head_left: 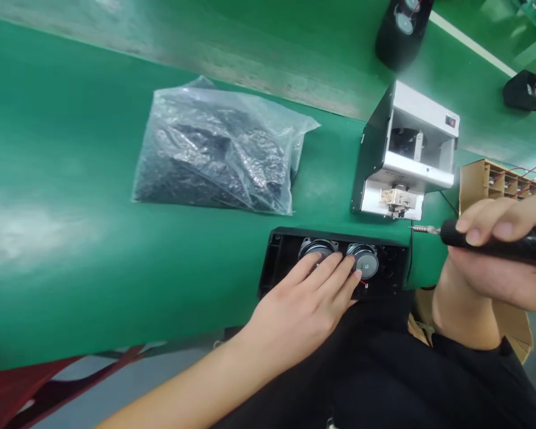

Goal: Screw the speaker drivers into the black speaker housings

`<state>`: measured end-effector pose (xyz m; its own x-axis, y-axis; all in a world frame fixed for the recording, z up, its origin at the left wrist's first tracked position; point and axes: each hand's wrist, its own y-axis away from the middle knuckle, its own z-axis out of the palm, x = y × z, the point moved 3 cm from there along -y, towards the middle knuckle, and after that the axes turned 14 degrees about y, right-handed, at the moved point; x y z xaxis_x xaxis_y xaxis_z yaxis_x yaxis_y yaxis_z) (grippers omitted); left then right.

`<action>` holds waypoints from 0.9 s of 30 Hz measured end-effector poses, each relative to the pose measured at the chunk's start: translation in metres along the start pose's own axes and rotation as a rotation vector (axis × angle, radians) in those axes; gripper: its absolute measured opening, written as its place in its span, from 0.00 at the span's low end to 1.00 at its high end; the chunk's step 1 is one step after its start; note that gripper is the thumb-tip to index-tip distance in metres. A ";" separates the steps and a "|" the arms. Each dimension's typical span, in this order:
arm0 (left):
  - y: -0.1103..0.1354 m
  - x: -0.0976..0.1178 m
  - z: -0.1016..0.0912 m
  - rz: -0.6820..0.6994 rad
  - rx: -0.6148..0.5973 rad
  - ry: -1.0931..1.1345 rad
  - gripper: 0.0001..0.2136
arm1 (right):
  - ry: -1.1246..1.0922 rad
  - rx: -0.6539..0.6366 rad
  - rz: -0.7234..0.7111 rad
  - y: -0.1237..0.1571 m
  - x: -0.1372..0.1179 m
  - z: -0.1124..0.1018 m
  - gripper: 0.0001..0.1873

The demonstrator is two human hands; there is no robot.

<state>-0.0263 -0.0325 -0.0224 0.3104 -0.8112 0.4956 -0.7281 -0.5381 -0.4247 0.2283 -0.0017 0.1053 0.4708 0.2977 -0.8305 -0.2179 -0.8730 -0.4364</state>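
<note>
Head view: left hand (312, 298) flat, fingers out, gripping nothing, pressing on speaker drivers (367, 260) in black housing (277, 256) at near edge of green surface (71, 208). Right hand (500, 262) wrapped round elec. screwdriver (509, 245), tip just by screw feeder (406, 161). Prob. fastening stage; driving needs bit sq. on a hole.

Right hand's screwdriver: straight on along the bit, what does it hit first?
Probably the screw feeder: the right hand aims the electric screwdriver along its base, just above the black speaker housing. Depth unclear; it could skim past.
</note>
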 end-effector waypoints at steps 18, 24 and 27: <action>-0.006 -0.005 0.000 -0.034 -0.015 0.051 0.19 | -0.158 0.144 -0.233 -0.029 0.019 0.052 0.31; -0.006 -0.005 0.001 -0.037 -0.016 0.054 0.19 | -0.123 0.195 -0.299 -0.023 0.026 0.062 0.31; -0.005 -0.005 0.001 -0.033 -0.015 0.060 0.17 | -0.132 0.132 -0.303 -0.024 0.036 0.060 0.31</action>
<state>-0.0238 -0.0260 -0.0238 0.2973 -0.7774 0.5543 -0.7272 -0.5605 -0.3962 0.1994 0.0532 0.0648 0.4183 0.5903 -0.6904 -0.1979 -0.6826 -0.7035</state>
